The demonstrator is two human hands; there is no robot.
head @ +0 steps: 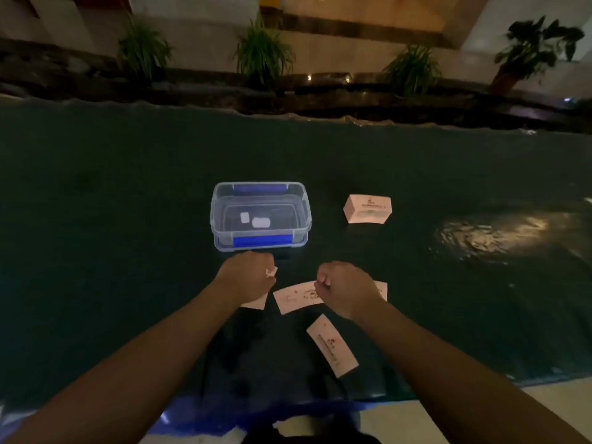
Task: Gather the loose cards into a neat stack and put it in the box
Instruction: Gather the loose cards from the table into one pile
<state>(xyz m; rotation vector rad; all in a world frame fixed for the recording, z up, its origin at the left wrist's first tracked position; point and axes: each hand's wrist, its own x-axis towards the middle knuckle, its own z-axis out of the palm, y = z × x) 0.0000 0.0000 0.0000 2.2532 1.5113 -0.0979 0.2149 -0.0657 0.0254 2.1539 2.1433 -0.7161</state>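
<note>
Loose white cards lie on a dark table near its front edge. My left hand [248,278] rests on one card [256,303], fingers curled over its top edge; only its corners show. My right hand [344,288] is curled over the right end of a middle card [296,296], and another card [382,290] peeks out behind that hand. A fourth card [331,346] lies angled nearer to me, untouched. A clear plastic box [224,216] with blue clips stands open just beyond my left hand. A neat stack of cards [367,209] sits to the box's right.
The dark tablecloth [128,219] covers a wide table; its front edge runs just below the angled card. Two small white items [256,221] lie inside the box. Potted plants [262,52] line a ledge beyond the far edge. A light glare [493,232] marks the cloth at right.
</note>
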